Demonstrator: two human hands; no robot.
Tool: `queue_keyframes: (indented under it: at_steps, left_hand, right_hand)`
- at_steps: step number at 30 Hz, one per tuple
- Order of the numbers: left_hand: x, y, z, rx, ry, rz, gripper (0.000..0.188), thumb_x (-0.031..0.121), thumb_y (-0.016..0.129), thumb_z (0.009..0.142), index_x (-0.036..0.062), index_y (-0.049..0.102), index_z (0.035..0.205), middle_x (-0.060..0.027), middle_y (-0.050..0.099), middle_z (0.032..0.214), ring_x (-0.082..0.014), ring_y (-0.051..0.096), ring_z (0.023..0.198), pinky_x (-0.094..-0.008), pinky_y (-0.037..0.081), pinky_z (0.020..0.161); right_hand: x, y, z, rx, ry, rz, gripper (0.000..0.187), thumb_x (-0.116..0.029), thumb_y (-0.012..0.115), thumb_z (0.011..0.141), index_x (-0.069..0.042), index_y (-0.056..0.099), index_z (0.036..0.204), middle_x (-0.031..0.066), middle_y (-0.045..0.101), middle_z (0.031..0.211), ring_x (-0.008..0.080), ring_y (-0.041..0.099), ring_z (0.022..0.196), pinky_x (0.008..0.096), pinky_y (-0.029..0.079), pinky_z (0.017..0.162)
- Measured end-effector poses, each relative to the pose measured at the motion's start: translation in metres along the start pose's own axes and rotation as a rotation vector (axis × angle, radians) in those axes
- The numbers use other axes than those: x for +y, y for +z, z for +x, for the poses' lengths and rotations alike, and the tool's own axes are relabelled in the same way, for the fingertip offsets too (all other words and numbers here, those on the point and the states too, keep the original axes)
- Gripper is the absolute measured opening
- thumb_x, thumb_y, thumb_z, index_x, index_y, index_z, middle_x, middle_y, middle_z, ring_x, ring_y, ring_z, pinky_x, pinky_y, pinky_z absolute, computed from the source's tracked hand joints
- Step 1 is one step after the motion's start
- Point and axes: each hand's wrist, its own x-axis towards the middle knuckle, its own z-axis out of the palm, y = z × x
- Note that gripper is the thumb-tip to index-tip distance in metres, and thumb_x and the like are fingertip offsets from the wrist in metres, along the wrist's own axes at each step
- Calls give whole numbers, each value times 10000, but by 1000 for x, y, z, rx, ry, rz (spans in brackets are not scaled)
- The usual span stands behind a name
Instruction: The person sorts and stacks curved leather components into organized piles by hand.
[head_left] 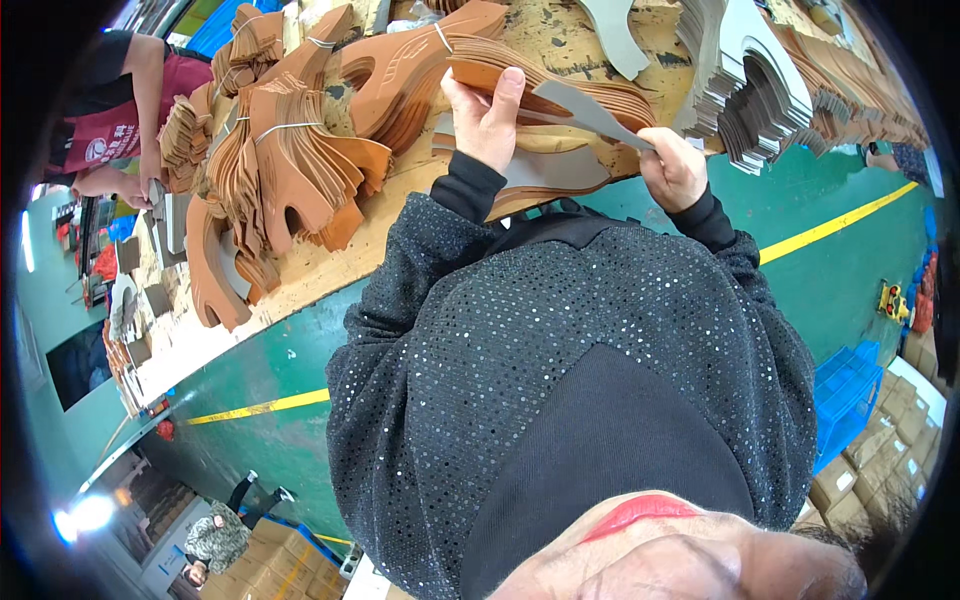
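My left hand is closed round the left end of a fanned stack of curved brown leather-like cut pieces, its thumb lying on top. In my right hand, the fingers pinch the right end of a narrow piece with its grey side showing. That piece runs along the near side of the stack; whether it is apart from the stack I cannot tell. Below my hands, a few more curved pieces, grey and brown, lie at the table's near edge.
Bundles of brown pieces tied with bands cover the worn wooden table on the left. Tall grey stacks stand on the right. Another person works at the far left. A blue crate sits on the green floor.
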Motion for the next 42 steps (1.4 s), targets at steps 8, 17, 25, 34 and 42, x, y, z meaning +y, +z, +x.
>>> queue_keyframes:
  at_steps: [8, 17, 25, 34, 42]
  left_hand:
    - [1, 2, -2, 48, 12, -5, 565, 187, 653, 868, 28, 269, 1251, -112, 486, 1128, -164, 476, 1010, -309, 393, 922]
    - [15, 5, -8, 69, -38, -13, 484, 81, 557, 847, 31, 271, 1234, -116, 478, 1122, -183, 464, 1019, -316, 367, 952]
    - [13, 6, -7, 30, -16, -90, 501, 135, 670, 821, 45, 318, 1166, -88, 490, 1081, -149, 496, 966, -293, 430, 872]
    - [10, 9, -6, 75, 22, -19, 712, 200, 858, 672, 35, 317, 1104, -105, 502, 1067, -157, 532, 955, -307, 490, 837]
    - [14, 14, -9, 94, 6, 10, 747, 200, 875, 644, 36, 307, 1101, -112, 496, 1069, -170, 536, 965, -317, 494, 840]
  right_hand:
    - [-15, -29, 7, 297, 182, 327, 168, 65, 507, 814, 26, 599, 949, 93, 629, 786, 130, 603, 702, 245, 477, 656]
    - [-22, -10, 40, 102, 31, 62, 217, 15, 545, 756, -25, 596, 964, 146, 612, 828, 315, 617, 723, 326, 498, 660]
    - [-21, 1, 50, -128, -109, -201, 277, -36, 559, 784, -26, 549, 1060, 167, 608, 918, 336, 611, 835, 382, 500, 730]
    - [-17, 0, 49, -200, -33, -294, 284, -55, 557, 788, -52, 538, 1071, 142, 616, 924, 323, 618, 837, 378, 505, 720]
    - [-25, -14, 58, -212, -142, -427, 228, -89, 575, 784, -69, 531, 1007, 101, 594, 823, 278, 618, 718, 376, 500, 613]
